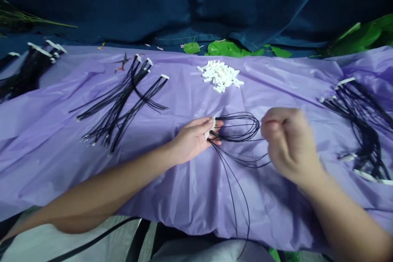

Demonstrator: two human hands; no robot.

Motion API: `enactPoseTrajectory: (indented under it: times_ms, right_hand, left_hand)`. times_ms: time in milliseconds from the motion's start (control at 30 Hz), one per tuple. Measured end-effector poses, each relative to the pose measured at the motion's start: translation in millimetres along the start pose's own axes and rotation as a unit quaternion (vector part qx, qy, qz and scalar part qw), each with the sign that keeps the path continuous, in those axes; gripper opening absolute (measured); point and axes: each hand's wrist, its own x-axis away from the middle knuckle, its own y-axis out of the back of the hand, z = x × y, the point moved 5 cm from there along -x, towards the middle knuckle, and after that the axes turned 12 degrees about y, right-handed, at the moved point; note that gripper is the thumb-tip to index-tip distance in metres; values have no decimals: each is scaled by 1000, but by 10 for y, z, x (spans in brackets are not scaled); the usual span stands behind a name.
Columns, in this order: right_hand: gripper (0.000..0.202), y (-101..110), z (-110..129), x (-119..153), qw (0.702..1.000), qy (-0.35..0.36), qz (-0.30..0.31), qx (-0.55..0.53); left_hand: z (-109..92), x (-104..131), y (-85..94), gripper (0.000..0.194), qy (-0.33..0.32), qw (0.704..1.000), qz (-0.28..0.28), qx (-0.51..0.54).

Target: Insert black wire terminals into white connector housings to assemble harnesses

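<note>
My left hand point(196, 137) pinches a white plastic connector point(210, 127) between thumb and fingers. Thin black wires point(239, 127) run out of the connector and curve in loops to the right. A few wires hang loose toward the front edge of the table. Closed and slightly blurred, my right hand point(288, 143) is up at the right end of the loops. Wires lead toward its fingers, and it seems to grip at least one, though the fingertips are partly hidden. Beyond both hands lies a pile of small white connector housings point(219, 74).
Black wire bundles with white connectors point(123, 102) lie at the left on the purple sheet point(184, 196). More bundles rest at the far left point(27, 67) and at the right point(365, 131). Green leaves point(227, 48) line the back, before a dark blue cloth point(147, 4).
</note>
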Motion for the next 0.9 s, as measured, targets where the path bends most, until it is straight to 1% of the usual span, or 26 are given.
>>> enactPoseTrajectory:
  times_ms: [33,67,100,133,200,267,333,433,500,633,767,900]
  right_hand:
    - [15,-72,71,12,998,15,45,33]
    - [17,-128,128,24,996,24,73,54]
    - [20,-170,175,31,993,32,87,71]
    - [23,-208,214,36,990,40,99,90]
    - [23,-253,267,39,986,52,102,123]
    - [18,-285,299,42,983,62,108,136]
    - [12,-307,312,50,984,61,119,121]
    - [10,-294,320,60,989,57,98,99]
    - [9,-283,319,69,990,62,78,99]
    - [9,-308,296,92,991,67,69,97]
    - [14,-326,259,101,994,43,64,71]
    - [9,-332,221,96,997,13,62,41]
  left_hand:
    - [4,1,-2,17,1,1000,-2,-4]
    - [8,3,-5,17,3,1000,-3,-7]
    - [11,4,-10,17,5,1000,-4,-9]
    - [15,5,-16,17,7,1000,-2,-10]
    - [21,7,-29,16,9,1000,5,-9]
    - [28,11,-40,15,9,1000,10,-8]
    - [37,18,-43,15,11,1000,7,-12]
    - [51,33,-49,15,16,1000,5,-20]
    - [60,37,-57,17,19,999,16,-24]
    - [73,32,-61,18,21,999,42,-19]
    - [76,27,-58,18,20,998,50,-19]
    - [72,33,-70,18,23,998,53,-21]
